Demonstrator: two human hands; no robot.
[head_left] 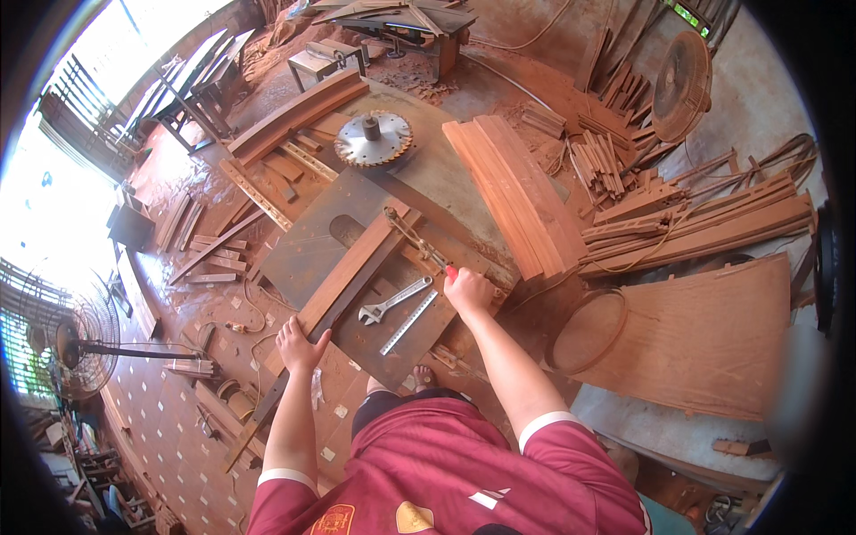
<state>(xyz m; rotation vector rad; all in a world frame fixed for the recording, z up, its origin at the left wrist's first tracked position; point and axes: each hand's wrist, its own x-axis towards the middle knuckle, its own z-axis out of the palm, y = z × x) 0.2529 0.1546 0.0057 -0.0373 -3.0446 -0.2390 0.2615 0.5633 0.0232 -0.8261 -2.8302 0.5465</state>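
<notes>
Red-handled metal tool [416, 238] extends forward-left from the gripping right hand [470, 291].

Strong daylight enters from your left, burning the wide opening [67, 209] to white and leaving glare on the floor [169, 183]. The wooden beam [355, 269] before you is evenly lit and sharp, while the circular saw blade [355, 149] catches bright highlights. Toward the black rim, straight edges bend, and a gray shape [800, 397] at your far right blurs.
</notes>
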